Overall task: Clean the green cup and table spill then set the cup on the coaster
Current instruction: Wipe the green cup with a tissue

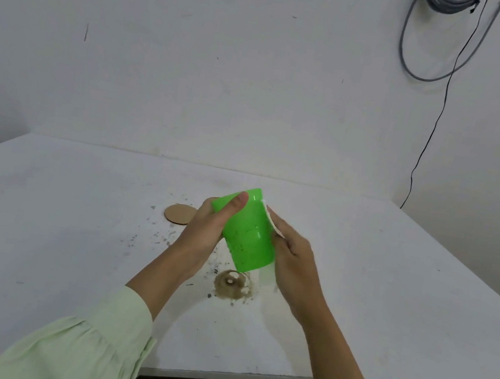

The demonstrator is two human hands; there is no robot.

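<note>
head view: left hand (202, 231) is gripping the tilted green cup (246, 235) above the brown spill (231, 285); right hand (291, 259) is pressing a white tissue (271, 222) against its side. cup-wiping step; next probably wiping the spill, coaster (179, 214) waiting just beyond.

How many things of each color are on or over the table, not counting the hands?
Green: 1, the green cup, held tilted above the table.
White: 1, the tissue pressed to the cup's side.
Brown: 2, the cardboard coaster and the brown spill.
Total: 4
</note>
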